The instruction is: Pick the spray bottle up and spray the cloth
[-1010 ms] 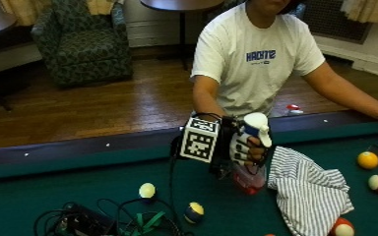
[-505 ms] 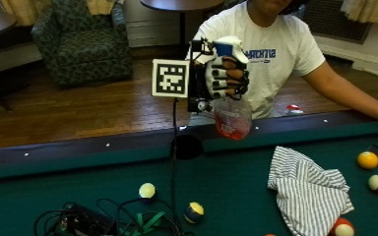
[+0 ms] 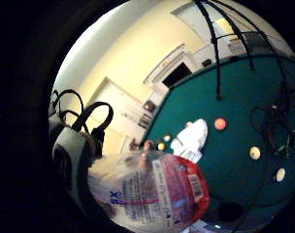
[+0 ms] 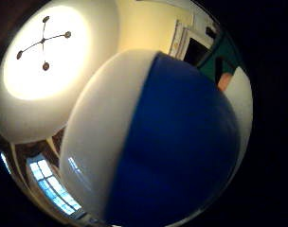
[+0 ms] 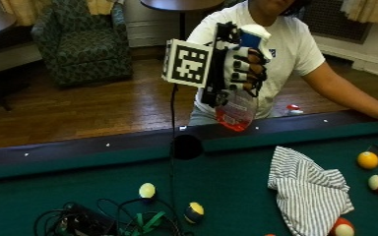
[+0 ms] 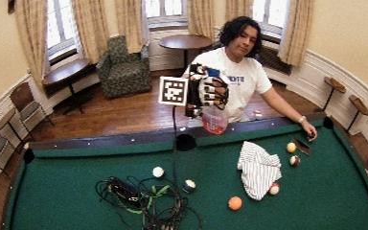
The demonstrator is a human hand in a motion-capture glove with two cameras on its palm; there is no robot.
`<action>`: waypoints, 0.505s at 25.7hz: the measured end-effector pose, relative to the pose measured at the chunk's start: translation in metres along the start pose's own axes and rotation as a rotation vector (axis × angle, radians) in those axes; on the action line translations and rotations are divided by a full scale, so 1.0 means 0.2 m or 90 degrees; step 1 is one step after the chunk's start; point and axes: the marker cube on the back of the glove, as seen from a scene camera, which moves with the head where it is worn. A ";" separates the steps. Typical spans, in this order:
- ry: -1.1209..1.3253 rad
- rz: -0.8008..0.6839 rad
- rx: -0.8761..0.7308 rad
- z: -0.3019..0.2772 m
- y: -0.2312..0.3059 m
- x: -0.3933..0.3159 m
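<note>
Outside view: grip (image 5: 244, 66) grasping spray bottle (image 5: 236, 109), raised above counter (image 5: 78, 182) rail; red liquid pooled low inside. Striped cloth (image 5: 310, 189) lies crumpled on felt. Little-finger palm view: bottle label (image 3: 152, 194), writing unreadable.

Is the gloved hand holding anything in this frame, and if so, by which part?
Yes. The gloved right hand grips the spray bottle by its neck, just under the blue-and-white spray head, fingers curled around it. The bottle is lifted above the table rail.
</note>
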 end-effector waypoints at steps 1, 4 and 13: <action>0.012 0.010 -0.022 0.04 -0.01 0.01; 0.039 0.066 -0.087 0.15 -0.03 0.05; 0.147 0.212 -0.274 0.50 0.09 0.29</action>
